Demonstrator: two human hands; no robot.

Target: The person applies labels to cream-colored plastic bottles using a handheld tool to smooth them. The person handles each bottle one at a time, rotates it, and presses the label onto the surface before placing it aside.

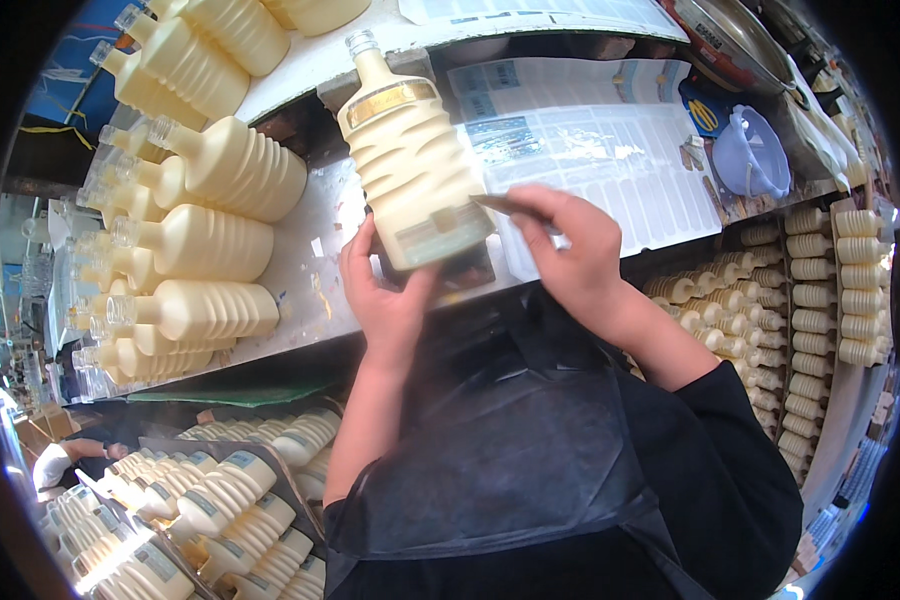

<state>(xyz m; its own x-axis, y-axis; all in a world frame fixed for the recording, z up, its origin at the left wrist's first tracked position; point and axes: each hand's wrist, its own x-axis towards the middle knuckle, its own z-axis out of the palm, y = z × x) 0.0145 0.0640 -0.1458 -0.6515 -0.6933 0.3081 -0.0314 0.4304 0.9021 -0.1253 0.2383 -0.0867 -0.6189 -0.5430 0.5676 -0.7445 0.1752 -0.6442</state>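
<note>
workshop bench [315, 290]: white, flat and littered with small scraps, it spreads under our two hands and off to their left.
cream bottle with slanting ridges and a clear neck [410, 150]: between our hands, tilted, its neck pointing away from us; a gold-brown band crosses its shoulder, a pale greenish panel its lower end.
left hand [382, 295]: wrapped round the base end of that bottle, thumb at the bottom edge, fingers along the left side.
right hand [575, 235]: slightly blurred, pinching a thin, dark, flat tool [510, 204] whose tip meets the bottle's lower right edge in our view; whether they touch, we cannot tell.
pale printed sheets [610, 180]: beyond our right hand, marked with rows of rectangles.
lavender plastic bucket [745, 165]: farther out, past the right hand and the sheets.
ribbed cream bottles with clear necks [210, 245]: grouped to the left of our left hand.
racked cream bottles [810, 320]: right of our right forearm, in rows.
crated cream bottles [220, 490]: left of our left forearm and lower; another person's arm [88, 450] shows past them.
black apron [510, 440]: on our body, nearer than both hands.
</note>
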